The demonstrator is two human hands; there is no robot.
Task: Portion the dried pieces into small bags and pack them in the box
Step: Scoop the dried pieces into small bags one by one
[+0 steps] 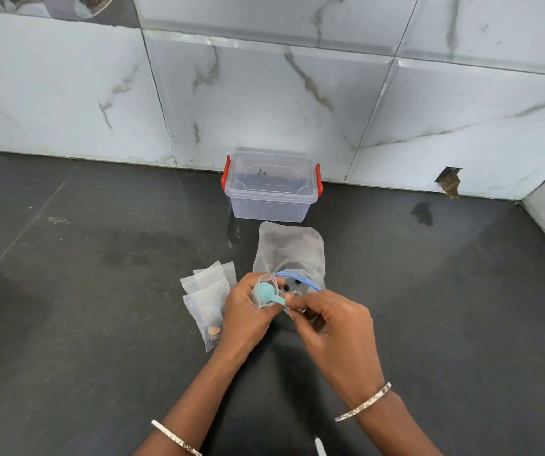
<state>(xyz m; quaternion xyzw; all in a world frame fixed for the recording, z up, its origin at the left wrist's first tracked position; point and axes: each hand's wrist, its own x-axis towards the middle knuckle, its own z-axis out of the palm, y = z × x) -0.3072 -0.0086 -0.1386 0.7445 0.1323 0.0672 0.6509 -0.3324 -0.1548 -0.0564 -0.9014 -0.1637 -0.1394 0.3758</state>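
Here, the left hand (245, 312) curled its fingers round a small bag (257, 301) while the right hand (333, 327) pinched a teal scoop (276, 300), its bowl inside that bag.

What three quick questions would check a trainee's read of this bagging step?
1. True or false: the lid of the red-latched box is on.
2. The teal scoop is: A) pinched by the right hand; B) lying on the counter; C) inside the box.
3. Fill in: the left hand grips a small clear ___, with the scoop's bowl in it.
Key: 1 true; 2 A; 3 bag.
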